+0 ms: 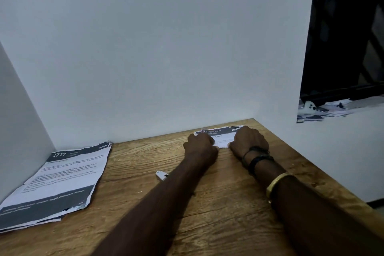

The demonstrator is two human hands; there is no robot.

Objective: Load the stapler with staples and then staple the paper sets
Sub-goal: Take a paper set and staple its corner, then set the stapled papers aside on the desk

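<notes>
At table's far edge, both hands grip paper set (223, 138)

— How's the light where you sit?

— Dim and cool. The white wall (158, 43) reads grey-blue, brightest toward twelve o'clock, dulling toward eight. No glare anywhere.

— Shadows?

— Soft ones only. My left hand (200, 145) and right hand (248, 140) show as dark shapes with little detail. At two o'clock the opening (342, 33) is almost black.

— Sharpness?

— Poor. Print on the paper stack (62, 181) at eight o'clock smears into streaks, and the wooden table (218, 203) grain looks smudged. Straight edges bow outward near the frame's borders.
</notes>
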